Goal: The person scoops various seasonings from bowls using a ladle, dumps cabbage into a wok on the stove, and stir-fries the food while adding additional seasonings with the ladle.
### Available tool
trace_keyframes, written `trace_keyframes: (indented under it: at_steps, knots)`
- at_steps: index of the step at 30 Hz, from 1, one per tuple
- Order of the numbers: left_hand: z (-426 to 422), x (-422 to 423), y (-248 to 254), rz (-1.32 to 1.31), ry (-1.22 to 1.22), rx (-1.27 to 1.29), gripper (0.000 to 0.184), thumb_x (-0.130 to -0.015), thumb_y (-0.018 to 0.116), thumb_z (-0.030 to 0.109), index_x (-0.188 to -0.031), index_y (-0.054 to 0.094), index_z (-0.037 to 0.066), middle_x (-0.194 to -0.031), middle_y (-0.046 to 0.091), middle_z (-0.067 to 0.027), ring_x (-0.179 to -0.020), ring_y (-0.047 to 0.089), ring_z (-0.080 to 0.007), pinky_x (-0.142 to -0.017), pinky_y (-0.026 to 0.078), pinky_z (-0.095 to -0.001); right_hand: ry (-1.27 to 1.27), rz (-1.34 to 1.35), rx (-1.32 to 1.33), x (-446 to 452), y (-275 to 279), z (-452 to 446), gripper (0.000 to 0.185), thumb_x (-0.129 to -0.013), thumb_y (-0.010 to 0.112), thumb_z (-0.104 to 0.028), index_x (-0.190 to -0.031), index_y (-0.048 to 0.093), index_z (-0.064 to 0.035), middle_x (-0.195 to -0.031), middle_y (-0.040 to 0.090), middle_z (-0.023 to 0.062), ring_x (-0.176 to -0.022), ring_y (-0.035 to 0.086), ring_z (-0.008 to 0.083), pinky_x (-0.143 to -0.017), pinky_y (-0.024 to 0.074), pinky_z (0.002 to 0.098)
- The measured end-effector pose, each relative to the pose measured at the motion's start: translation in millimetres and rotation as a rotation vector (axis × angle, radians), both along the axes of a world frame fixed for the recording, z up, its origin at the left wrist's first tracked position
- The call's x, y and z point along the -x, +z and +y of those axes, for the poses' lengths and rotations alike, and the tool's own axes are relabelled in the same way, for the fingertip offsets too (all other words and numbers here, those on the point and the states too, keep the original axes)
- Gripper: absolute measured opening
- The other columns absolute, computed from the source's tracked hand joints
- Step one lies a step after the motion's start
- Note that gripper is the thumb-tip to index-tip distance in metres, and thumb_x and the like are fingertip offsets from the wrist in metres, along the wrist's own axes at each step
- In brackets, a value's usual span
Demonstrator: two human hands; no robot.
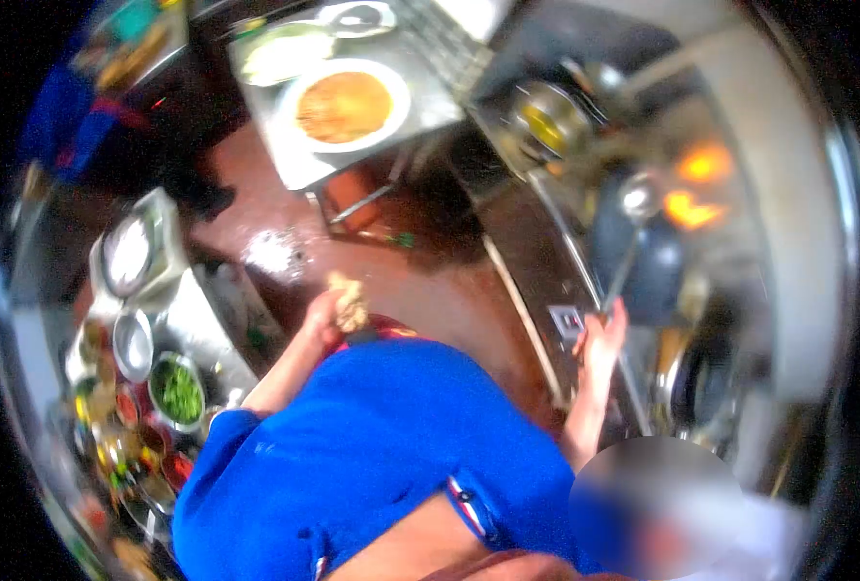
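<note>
My left hand (324,316) is closed round a crumpled beige thing (349,302), perhaps a cloth, in front of my blue shirt. On the right side my right hand (601,341) grips the handle of a metal ladle (638,197). The ladle's bowl is over a dark wok (648,261) on the stove, with orange flames (699,184) just beyond it. A metal pan with something yellow (546,126) stands farther back on the stove.
At the back, a metal table (294,169) holds a white bowl of orange food (345,105) and other dishes. A left counter (193,305) carries a bowl of chopped greens (178,391) and several containers. A blurred person (658,513) is at lower right.
</note>
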State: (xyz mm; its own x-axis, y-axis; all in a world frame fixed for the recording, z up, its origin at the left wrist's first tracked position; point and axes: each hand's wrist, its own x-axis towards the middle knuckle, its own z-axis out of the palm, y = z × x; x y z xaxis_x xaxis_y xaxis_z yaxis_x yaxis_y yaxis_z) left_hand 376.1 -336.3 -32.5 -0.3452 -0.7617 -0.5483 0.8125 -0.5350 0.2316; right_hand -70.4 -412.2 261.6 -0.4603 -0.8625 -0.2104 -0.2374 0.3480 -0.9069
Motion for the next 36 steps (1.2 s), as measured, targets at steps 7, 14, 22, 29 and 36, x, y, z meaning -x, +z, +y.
trace_keyframes:
  at_steps: [7,14,22,29,36]
  knots:
    - [-6,46,38,-0.09,-0.02,-0.236,0.027,-0.101,0.044,0.022,-0.111,0.06,0.004,-0.095,0.069,-0.0151,-0.078,0.068,-0.0317,-0.068,0.059,-0.046,-0.155,0.075,-0.167,118,-50,11,0.067,-0.088,0.058,-0.005,-0.149,0.031,-0.0115,-0.071,0.053,0.0023,-0.051,0.05,0.011,-0.04,0.0404,0.028]
    - [-12,62,51,-0.091,-0.058,-0.215,0.024,-0.1,0.048,0.022,-0.11,0.06,0.003,-0.092,0.068,-0.0137,-0.074,0.067,-0.0305,-0.064,0.058,-0.0468,-0.187,-0.41,-0.09,103,-22,15,0.061,-0.086,0.065,-0.004,-0.141,0.038,-0.0074,-0.071,0.055,0.0014,-0.055,0.052,0.0107,-0.043,0.0386,0.0238]
    - [-13,62,45,-0.172,0.049,-0.185,0.015,-0.096,0.054,0.012,-0.105,0.062,0.004,-0.086,0.069,-0.0114,-0.07,0.068,-0.0261,-0.062,0.058,-0.0424,-0.046,-0.87,0.115,92,25,21,0.028,-0.094,0.061,-0.013,-0.12,0.053,-0.007,-0.078,0.054,0.004,-0.051,0.044,0.005,-0.034,0.0326,0.0173]
    - [-6,38,42,-0.136,0.143,-0.2,0.015,-0.095,0.056,0.011,-0.106,0.062,0.003,-0.089,0.07,-0.012,-0.075,0.069,-0.0272,-0.066,0.059,-0.0431,0.187,-0.623,0.093,-3,90,4,0.054,-0.094,0.062,-0.017,-0.143,0.041,-0.0064,-0.084,0.054,0.0036,-0.048,0.042,0.0051,-0.032,0.0326,0.0177]
    - [4,-3,43,-0.118,0.273,-0.184,0.015,-0.095,0.056,0.011,-0.108,0.061,0.003,-0.09,0.07,-0.0121,-0.075,0.07,-0.0269,-0.067,0.06,-0.0428,0.36,-1.038,-0.118,-105,68,-43,0.049,-0.095,0.056,-0.009,-0.142,0.042,-0.0079,-0.08,0.046,0.0051,-0.047,0.039,0.0065,-0.032,0.0304,0.0178]
